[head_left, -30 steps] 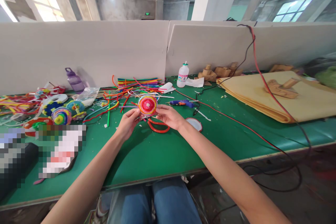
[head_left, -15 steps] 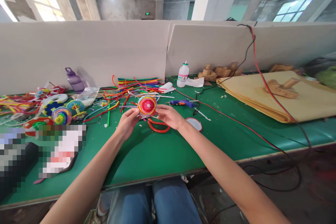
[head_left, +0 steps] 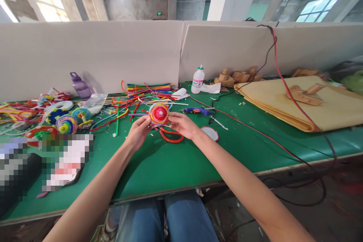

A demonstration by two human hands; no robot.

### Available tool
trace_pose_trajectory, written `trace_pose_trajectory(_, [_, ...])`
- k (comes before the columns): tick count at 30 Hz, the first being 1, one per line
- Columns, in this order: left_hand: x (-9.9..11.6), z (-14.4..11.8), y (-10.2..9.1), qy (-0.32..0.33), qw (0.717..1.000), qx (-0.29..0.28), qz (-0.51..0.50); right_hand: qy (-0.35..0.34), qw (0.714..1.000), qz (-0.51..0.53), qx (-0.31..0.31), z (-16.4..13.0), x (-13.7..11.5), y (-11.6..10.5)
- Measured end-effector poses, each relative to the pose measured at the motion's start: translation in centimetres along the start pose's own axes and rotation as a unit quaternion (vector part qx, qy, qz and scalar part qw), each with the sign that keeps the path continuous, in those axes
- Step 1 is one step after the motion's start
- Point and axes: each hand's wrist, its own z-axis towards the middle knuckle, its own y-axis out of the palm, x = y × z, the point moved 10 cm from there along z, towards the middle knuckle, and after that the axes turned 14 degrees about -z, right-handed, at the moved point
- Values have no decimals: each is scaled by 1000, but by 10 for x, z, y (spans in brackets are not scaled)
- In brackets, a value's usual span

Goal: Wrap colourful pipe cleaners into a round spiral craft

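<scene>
Fingers (head_left: 147, 121) around coiled disc (head_left: 159, 114)

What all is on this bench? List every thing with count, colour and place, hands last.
woven disc: one, red, orange, yellow and pink rings, held above the table centre
pipe cleaners: a pile, many colours, behind the disc
red loop: one, on the table under the right hand
glue gun: one, blue, right of the disc
round lid: one, white with red rim, by the right wrist
glue bottle: one, white, at the back wall
purple bottle: one, back left
finished discs: several, multicoloured, left
tan sheets: a stack, right
table: one, green
left hand: fingers on the disc's left edge
right hand: fingers on its right edge
</scene>
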Motion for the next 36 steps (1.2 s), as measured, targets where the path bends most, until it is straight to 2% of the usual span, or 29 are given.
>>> trace_pose_trajectory(8, [2, 1, -6, 32, 999, 19, -9, 0, 1000, -6, -8, 2, 2, 1])
trace_pose_trajectory(14, [-1, 1, -2, 6, 1000, 13, -27, -5, 1000, 2, 13, 3, 1, -5])
trace_pose_trajectory(23, [1, 1, -1, 11, 1000, 5, -18, -2, 1000, -2, -1, 2, 2, -1])
trace_pose_trajectory(32, [1, 1, -6, 3, 998, 36, -51, -1, 1000, -23, -9, 1, 1, 1])
trace_pose_trajectory(36, [2, 0, -4, 0, 998, 32, -54, 2, 999, -40, -21, -1, 1, 4])
